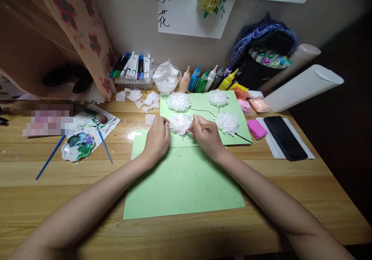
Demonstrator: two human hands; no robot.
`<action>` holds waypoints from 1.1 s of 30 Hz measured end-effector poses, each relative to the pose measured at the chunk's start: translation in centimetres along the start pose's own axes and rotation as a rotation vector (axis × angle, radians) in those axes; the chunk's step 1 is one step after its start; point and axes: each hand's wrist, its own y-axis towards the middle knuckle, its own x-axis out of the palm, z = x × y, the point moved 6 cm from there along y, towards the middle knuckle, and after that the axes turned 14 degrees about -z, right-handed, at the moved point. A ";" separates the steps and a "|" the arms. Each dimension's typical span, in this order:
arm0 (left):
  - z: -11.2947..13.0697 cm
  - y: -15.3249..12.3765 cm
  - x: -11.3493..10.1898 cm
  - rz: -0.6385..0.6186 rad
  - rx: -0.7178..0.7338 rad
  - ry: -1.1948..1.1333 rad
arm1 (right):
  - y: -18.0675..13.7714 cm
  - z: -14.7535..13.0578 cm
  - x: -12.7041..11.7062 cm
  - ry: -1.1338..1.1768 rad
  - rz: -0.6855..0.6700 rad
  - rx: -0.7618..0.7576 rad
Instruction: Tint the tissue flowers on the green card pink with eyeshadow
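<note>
A ruffled white paper flower (180, 123) lies on a light green sheet of card between my two hands. My left hand (157, 138) is at its left edge, fingers curled and pressed together; whatever they hold is hidden. On the flower's right edge, my right hand (205, 134) makes a pinch with thumb and forefinger, too small to show what is in it. Other white flowers, one at upper left (179, 101), one at upper right (217, 97) and one at right (228, 123), sit on the same green card (200, 117), with thin black stem lines drawn between them.
Torn white paper pieces (149, 100) and a bowl of crumpled paper (166, 78) lie behind. Squeeze paint bottles (201, 81) and a marker box (133, 81) line the wall. A paint palette (78, 147) is left; a black phone (285, 138) lies right.
</note>
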 end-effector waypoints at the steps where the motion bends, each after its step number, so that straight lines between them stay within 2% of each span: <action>1: 0.0 0.0 0.0 -0.003 -0.001 0.003 | 0.6 0.2 -0.2 0.045 -0.015 0.058; 3: 0.0 0.0 0.0 -0.006 0.002 0.012 | 1.5 0.5 -0.4 0.122 -0.064 0.121; 5: 0.0 0.0 0.0 -0.003 0.007 0.023 | 1.9 0.7 -0.5 0.177 -0.119 0.118; 7: 0.0 0.1 0.0 -0.002 0.011 0.030 | 1.4 0.7 -0.8 0.199 -0.140 0.063; 9: 0.0 0.1 0.1 -0.003 0.014 0.033 | 0.3 0.6 -1.3 0.177 -0.104 -0.023; 13: 0.1 0.1 0.1 0.004 0.021 0.030 | -2.2 -1.0 -1.5 -0.036 -0.018 -0.267; 15: 0.1 0.1 0.1 0.011 0.022 0.027 | -2.8 -1.9 -0.8 -0.173 -0.035 -0.385; 17: 0.1 0.0 0.1 0.017 0.023 0.025 | -3.0 -2.3 0.2 -0.284 -0.068 -0.442; 21: 0.2 0.0 0.1 0.020 0.024 0.027 | -2.8 -1.7 1.0 -0.376 -0.059 -0.417; 33: 0.2 0.0 0.1 0.008 0.010 0.026 | -2.7 -1.0 0.3 -0.272 0.068 -0.387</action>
